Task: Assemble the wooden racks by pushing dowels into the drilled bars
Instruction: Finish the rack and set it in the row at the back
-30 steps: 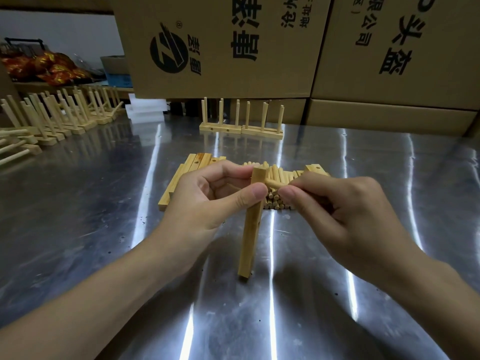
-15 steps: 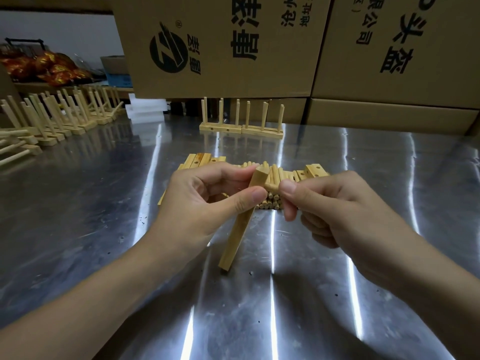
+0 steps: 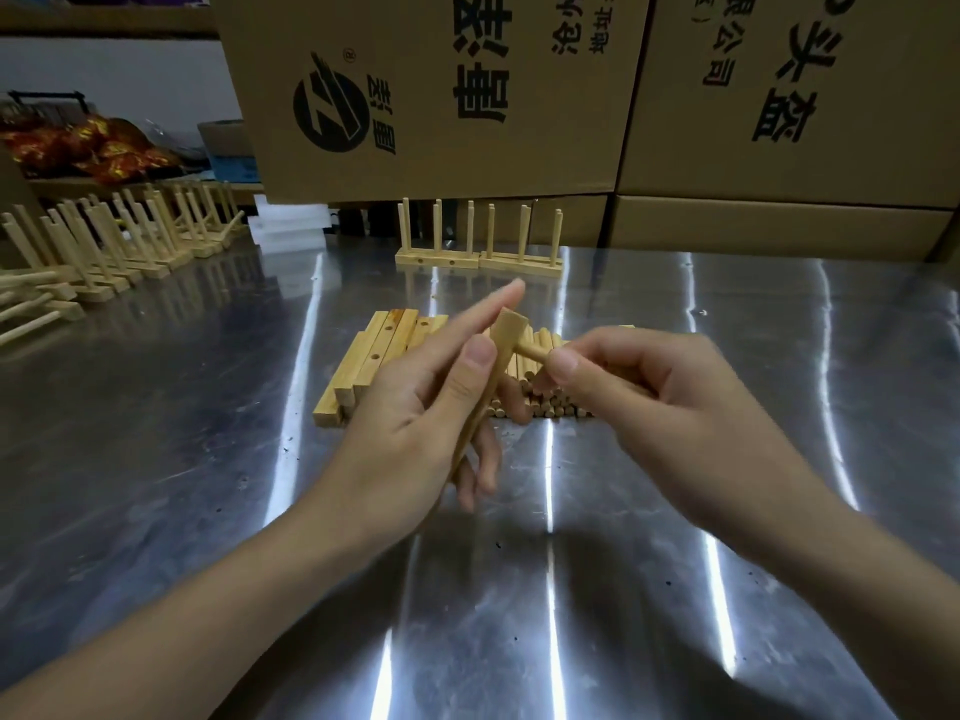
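We read print only on the two big brown cardboard boxes stacked along the far edge of the shiny steel table [image 3: 156,485]. The left-hand brown cardboard box [image 3: 431,85] carried a round black logo [image 3: 332,110] with slanted bars and a small ® mark above it; two characters beside it were too warped for us to read. Next to those stood larger black Chinese characters, turned on their side, of which we made out 唐. Smaller sideways lines read 沧州 and 地址:. The right-hand brown cardboard box [image 3: 800,90] bore large sideways characters, 头盔 among them, and smaller ones reading 限公司.
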A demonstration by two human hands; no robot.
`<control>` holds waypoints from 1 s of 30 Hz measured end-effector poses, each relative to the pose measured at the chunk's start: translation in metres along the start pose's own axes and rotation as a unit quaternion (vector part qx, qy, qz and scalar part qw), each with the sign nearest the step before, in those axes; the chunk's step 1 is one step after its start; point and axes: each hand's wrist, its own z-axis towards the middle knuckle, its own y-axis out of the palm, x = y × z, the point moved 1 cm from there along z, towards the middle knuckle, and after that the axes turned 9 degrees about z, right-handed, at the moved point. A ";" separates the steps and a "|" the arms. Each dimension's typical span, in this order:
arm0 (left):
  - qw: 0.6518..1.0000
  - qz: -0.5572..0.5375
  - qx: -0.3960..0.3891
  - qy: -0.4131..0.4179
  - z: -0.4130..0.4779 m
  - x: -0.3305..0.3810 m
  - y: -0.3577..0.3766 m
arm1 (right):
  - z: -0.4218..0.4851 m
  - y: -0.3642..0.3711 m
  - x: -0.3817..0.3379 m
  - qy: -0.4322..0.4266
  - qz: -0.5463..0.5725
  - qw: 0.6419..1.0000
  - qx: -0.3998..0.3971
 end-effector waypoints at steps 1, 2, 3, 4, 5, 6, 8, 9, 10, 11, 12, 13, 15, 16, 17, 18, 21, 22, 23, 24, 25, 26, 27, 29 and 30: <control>1.000 0.009 -0.002 0.001 -0.001 -0.002 0.002 | -0.001 0.001 0.000 -0.051 -0.091 0.994 0.028; 1.000 0.011 -0.001 0.002 -0.002 -0.005 0.004 | -0.002 0.003 0.000 -0.084 -0.168 0.981 0.051; 1.000 0.009 0.002 0.000 -0.003 -0.006 0.006 | -0.003 0.005 0.000 -0.105 -0.221 0.967 0.066; 1.000 0.007 0.005 -0.002 -0.004 -0.008 0.008 | -0.003 0.007 0.000 -0.115 -0.245 0.960 0.074; 1.000 0.012 0.009 0.000 -0.005 -0.009 0.009 | -0.004 0.008 0.002 -0.119 -0.245 0.959 0.078; 1.000 0.023 0.015 0.003 -0.006 -0.009 0.011 | -0.004 0.009 0.003 -0.119 -0.229 0.963 0.079; 0.999 0.043 0.026 0.010 -0.008 -0.009 0.012 | -0.005 0.011 0.003 -0.115 -0.191 0.971 0.081; 0.998 0.050 0.030 0.012 -0.008 -0.008 0.012 | -0.005 0.012 0.002 -0.111 -0.178 0.974 0.083; 0.998 0.060 0.034 0.013 -0.008 -0.008 0.011 | -0.005 0.013 0.000 -0.106 -0.168 0.976 0.084; 0.997 0.073 0.038 0.014 -0.008 -0.008 0.010 | -0.005 0.014 -0.001 -0.097 -0.157 0.979 0.083; 0.995 0.089 0.040 0.015 -0.008 -0.008 0.009 | -0.005 0.015 -0.001 -0.082 -0.138 0.984 0.079; 0.993 0.108 0.042 0.016 -0.008 -0.008 0.008 | -0.004 0.015 0.000 -0.058 -0.105 0.990 0.072; 0.989 0.141 0.040 0.015 -0.008 -0.009 0.007 | -0.003 0.014 0.002 0.029 0.003 0.998 0.052; 0.988 0.147 0.038 0.013 -0.008 -0.010 0.008 | -0.003 0.014 0.003 0.077 0.069 0.994 0.043; 0.989 0.143 0.034 0.009 -0.008 -0.011 0.008 | -0.002 0.014 0.004 0.121 0.133 0.983 0.036; 0.991 0.133 0.030 0.006 -0.008 -0.012 0.008 | -0.002 0.015 0.003 0.159 0.195 0.967 0.030; 0.994 0.105 0.023 0.010 -0.007 -0.013 0.007 | 0.000 0.015 0.001 0.238 0.311 0.920 0.002; 0.995 0.101 0.021 0.013 -0.007 -0.012 0.007 | 0.001 0.013 0.000 0.262 0.340 0.903 -0.009; 0.994 0.104 0.020 0.016 -0.007 -0.012 0.007 | 0.001 0.012 -0.001 0.289 0.370 0.883 -0.018; 0.993 0.111 0.020 0.018 -0.007 -0.012 0.007 | 0.001 0.011 -0.002 0.315 0.399 0.861 -0.023; 0.992 0.121 0.020 0.020 -0.007 -0.011 0.007 | 0.001 0.010 -0.002 0.335 0.422 0.842 -0.027; 0.991 0.130 0.022 0.024 -0.007 -0.011 0.007 | 0.001 0.010 -0.003 0.344 0.435 0.832 -0.030; 0.990 0.137 0.024 0.028 -0.007 -0.010 0.007 | 0.001 0.009 -0.003 0.344 0.436 0.831 -0.034; 0.987 0.150 0.033 0.036 -0.006 -0.009 0.006 | 0.003 0.010 -0.005 0.318 0.398 0.860 -0.040; 0.987 0.154 0.037 0.039 -0.005 -0.008 0.006 | 0.004 0.009 -0.005 0.284 0.346 0.894 -0.032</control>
